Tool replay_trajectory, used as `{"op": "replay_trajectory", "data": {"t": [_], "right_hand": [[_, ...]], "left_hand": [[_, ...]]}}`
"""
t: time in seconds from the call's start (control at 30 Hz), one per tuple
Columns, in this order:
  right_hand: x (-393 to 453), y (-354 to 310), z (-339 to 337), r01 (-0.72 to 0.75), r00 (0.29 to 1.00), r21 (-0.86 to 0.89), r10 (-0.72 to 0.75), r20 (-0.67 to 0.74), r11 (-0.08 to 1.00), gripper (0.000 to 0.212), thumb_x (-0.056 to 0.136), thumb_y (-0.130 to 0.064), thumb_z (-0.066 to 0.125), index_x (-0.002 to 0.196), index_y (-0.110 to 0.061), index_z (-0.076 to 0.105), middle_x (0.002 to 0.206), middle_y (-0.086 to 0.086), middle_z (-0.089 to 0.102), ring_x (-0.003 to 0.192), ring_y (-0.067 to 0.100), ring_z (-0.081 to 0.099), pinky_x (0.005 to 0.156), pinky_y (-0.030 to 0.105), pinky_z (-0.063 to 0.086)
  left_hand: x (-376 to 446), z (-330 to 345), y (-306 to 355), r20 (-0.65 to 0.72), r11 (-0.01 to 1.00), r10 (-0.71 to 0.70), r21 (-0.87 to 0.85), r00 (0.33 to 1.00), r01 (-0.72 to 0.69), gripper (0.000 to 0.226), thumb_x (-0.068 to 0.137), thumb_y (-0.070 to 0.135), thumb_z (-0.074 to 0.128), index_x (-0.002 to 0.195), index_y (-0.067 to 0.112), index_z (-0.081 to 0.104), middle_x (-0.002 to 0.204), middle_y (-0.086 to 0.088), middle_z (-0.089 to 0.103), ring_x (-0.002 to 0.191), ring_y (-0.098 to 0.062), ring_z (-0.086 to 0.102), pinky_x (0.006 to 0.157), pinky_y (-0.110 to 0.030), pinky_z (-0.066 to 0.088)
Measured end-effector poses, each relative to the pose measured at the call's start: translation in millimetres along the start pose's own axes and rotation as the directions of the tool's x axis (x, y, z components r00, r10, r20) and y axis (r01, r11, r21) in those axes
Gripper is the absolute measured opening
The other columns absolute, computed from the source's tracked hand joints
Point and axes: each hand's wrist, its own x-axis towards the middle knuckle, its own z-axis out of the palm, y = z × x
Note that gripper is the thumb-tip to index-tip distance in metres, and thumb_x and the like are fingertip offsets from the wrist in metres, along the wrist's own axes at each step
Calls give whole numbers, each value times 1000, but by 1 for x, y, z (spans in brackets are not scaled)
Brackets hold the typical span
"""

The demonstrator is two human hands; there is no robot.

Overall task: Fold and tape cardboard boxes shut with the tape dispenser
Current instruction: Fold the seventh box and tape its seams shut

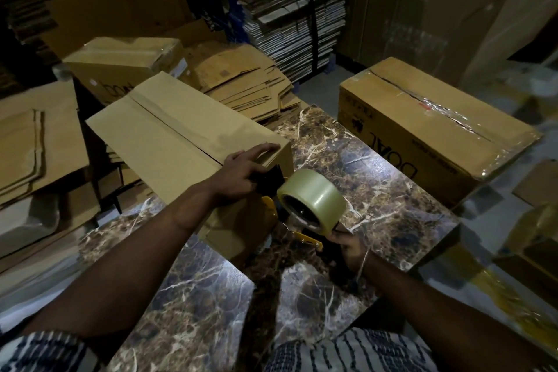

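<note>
A long plain cardboard box (169,130) lies tilted on the marble table (377,178), its two top flaps folded together along a middle seam. My left hand (246,167) rests on the box's near corner, fingers spread over the edge and the dispenser's black head. A yellow tape dispenser (302,214) with a roll of clear tape (314,196) sits against the box's near end. My right hand (350,246) grips the dispenser's handle from below the roll; the handle is mostly hidden.
A taped printed box (428,124) stands at the table's far right. Another sealed box (120,66) and stacks of flattened cardboard (241,81) lie behind and to the left. Tall bundles of flat cartons (296,9) line the back.
</note>
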Motion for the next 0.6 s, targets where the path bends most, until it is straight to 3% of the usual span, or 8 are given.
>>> {"op": "replay_trajectory", "data": {"t": [0.07,0.17,0.23,0.3,0.33,0.47,0.6], "right_hand": [[-7,-6,0,2,1000,100,-4,14,995,77,29,-45,100,78,-2,60,54,14,53,32,18,46,30,17,32],[-12,-10,-15,-14,1000,127,17,-24,992,68,31,-51,98,63,-3,61,47,11,45,27,16,37,33,15,25],[-13,-10,-28,-2,997,147,14,-81,989,63,44,-49,96,66,-2,60,47,10,45,27,15,38,31,16,26],[-15,-11,-36,15,992,145,4,-126,989,48,72,-42,76,77,0,53,47,7,46,29,13,38,30,16,27],[-16,-12,-37,27,993,145,-10,-118,989,41,76,-38,68,79,-1,51,47,7,45,30,13,38,30,17,27],[-11,-13,-39,70,994,109,-59,-94,992,56,52,-47,87,68,-1,60,47,9,44,31,14,37,32,17,25],[-5,-19,-41,77,996,58,-74,-59,995,86,37,-63,93,75,0,49,47,8,44,31,15,36,38,21,18]], "left_hand": [[0,0,-2,-14,1000,-5,-20,1000,5,28,88,35,59,109,29,76,164,17,15,150,-9,9,119,-59,10],[0,1,-3,-19,999,14,31,1000,-14,11,90,35,64,94,33,74,164,18,14,151,-13,11,118,-61,12],[0,0,0,-22,998,20,61,1000,-18,9,91,32,67,92,40,72,163,18,14,150,-15,13,117,-60,15],[1,-2,5,-29,993,24,118,999,-21,9,88,34,68,89,42,72,162,16,15,147,-16,19,114,-57,24],[3,-4,8,-22,984,30,179,999,-26,6,85,36,68,87,40,72,162,13,16,145,-18,20,110,-55,27],[17,-13,22,76,882,-8,470,997,-29,20,84,46,65,95,32,73,160,3,10,143,-29,13,106,-57,29],[30,-19,35,150,692,-52,718,987,-73,32,85,55,58,113,43,68,160,-3,6,140,-32,16,104,-54,30]]}}
